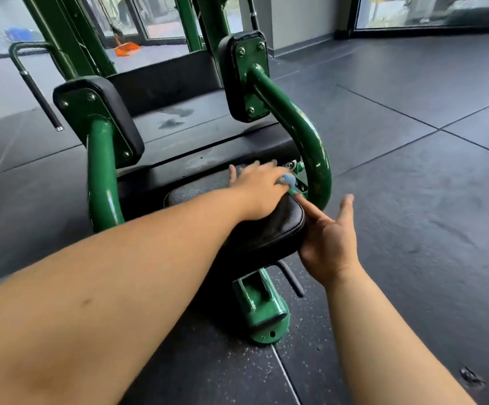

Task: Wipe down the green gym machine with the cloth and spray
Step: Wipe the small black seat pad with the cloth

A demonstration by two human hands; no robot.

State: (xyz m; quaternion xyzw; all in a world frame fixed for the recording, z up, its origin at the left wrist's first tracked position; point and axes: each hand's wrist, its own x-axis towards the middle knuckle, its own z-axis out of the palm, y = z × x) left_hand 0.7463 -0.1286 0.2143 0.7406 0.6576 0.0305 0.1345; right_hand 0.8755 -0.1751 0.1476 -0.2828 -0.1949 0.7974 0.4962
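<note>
1. Here, a person leans over the green gym machine (pixel 304 133) on a rubber-tiled gym floor. The left hand (pixel 261 188) is stretched across the black seat pad (pixel 266 232) toward the joint where the right-side tube meets the frame.
2. A scrap of blue, apparently the cloth (pixel 288 180), shows at the far edge of that hand, just beside the tube's lower bend. Motion blur hides the fingers, so it cannot be told whether the grip pinches the cloth or presses it flat.
3. The right hand (pixel 329 238) lies palm-up, its grip spread and holding nothing, with one fingertip touching the seat pad's right edge.
4. The step in hand looks like wiping the bracket and bolts behind the seat.
   - Done well, it would mean folding the cloth to a clean face and working it into the crevice round the bolt heads.
   - The cloth would then follow the curve of the tube in one direction rather than scrub to and fro.
   - The free hand could steady the pad.
5. Damp streaks on the long pad (pixel 196 127) suggest it may need a wipe too.
6. Counted:
   - two hands, one cloth, no spray bottle in view
   - two curved green tubes
   - two upright pads (pixel 114 106) on bolted green plates
   - one seat pad and one long pad
   - one green floor foot (pixel 263 314)
   - one orange dustpan (pixel 126 48) by the glass
</note>
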